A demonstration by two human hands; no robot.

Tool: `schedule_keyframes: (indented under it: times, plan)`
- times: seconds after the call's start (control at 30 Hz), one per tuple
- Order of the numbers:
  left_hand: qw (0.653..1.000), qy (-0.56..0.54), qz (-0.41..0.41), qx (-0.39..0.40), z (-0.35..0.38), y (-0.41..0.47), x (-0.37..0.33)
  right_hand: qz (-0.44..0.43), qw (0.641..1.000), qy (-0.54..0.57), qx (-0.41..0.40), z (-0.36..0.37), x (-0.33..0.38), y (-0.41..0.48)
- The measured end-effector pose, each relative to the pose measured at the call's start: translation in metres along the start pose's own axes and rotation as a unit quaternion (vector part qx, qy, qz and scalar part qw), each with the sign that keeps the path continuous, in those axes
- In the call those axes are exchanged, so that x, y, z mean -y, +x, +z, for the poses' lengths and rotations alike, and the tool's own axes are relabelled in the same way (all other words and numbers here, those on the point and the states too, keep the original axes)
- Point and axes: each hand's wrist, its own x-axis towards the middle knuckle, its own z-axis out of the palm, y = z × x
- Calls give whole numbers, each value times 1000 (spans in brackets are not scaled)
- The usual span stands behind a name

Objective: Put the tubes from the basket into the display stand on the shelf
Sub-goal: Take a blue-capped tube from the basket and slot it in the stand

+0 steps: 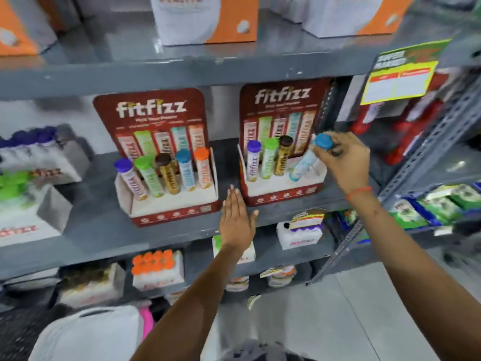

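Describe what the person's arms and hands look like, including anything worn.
Both forearms are bare, with no sleeves in view. The right hand has a thin orange-red thread band around the wrist. The left hand seems to carry a slim ring on one of its fingers, though blur makes that uncertain.

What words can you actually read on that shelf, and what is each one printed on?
"fitfizz": left display stand.
"fitfizz": right display stand.
"fitfizz": purple-capped tube, down its side.
"fizz", partly hidden: white box at left.
Orange boxes above: lettering cut off.
Yellow shelf tag, small print on stands: too blurred.
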Motion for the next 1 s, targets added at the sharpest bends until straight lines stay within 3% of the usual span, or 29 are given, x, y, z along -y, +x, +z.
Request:
schedule_keyframes:
  times: [0.13,0.3,0.47,0.77,1.0]
  plan:
    - [999,37,-13,30,6,4,4,-2,999,-32,11,18,-7,27]
    - [998,31,-20,44,7,5,5,7,991,-85,100,43,-13,42]
    - [996,56,-22,62,4,5,5,7,990,-89,107,48,-13,47]
    - [995,77,-24,57,6,5,4,17,981,-124,145,45,-15,46]
    - [994,82,-29,60,5,6,4,36,961,-149,230,52,-9,55]
